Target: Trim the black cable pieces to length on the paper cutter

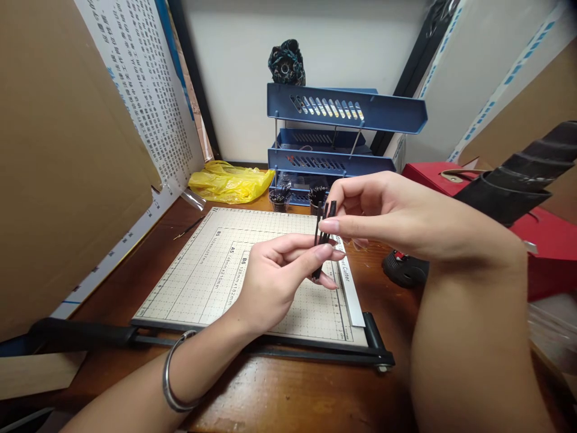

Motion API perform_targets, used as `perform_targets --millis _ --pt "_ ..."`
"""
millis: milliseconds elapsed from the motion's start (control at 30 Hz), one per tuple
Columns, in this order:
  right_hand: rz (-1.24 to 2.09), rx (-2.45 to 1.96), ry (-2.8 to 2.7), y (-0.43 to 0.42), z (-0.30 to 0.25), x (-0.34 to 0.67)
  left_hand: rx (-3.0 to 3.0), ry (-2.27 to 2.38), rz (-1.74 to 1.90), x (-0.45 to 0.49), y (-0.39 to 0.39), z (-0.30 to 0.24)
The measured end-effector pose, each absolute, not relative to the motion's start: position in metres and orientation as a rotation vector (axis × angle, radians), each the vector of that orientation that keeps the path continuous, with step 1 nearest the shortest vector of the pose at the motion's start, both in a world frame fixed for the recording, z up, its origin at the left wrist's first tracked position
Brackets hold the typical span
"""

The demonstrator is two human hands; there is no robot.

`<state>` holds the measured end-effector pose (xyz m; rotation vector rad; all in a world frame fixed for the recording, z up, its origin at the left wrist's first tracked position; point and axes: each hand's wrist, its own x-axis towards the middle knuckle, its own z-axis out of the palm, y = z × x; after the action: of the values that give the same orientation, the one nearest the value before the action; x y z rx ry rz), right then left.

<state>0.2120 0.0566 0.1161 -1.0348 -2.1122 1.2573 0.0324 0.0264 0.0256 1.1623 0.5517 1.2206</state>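
Note:
My left hand, with a silver bangle on its wrist, pinches several thin black strips between thumb and fingers. They stand nearly upright and are slightly fanned at the top. My right hand grips the upper part of the same strips between thumb and index finger. Both hands are above the right part of a cream paper cutter with printed size grids. Whether the strips are plastic, rubber or something else I cannot tell.
Two small cups of black pieces stand behind the cutter. Farther back are a yellow plastic bag and blue stacked trays. The cutter's black blade arm runs along the front. At right lie a red box and a black roll.

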Motion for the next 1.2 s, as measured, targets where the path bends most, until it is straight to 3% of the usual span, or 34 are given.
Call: perform_targets --millis 1200 --pt "1.054 -1.097 -2.183 0.0545 0.1201 0.2084 1.130 0.561 1.254 0.0329 0.0270 0.0255"
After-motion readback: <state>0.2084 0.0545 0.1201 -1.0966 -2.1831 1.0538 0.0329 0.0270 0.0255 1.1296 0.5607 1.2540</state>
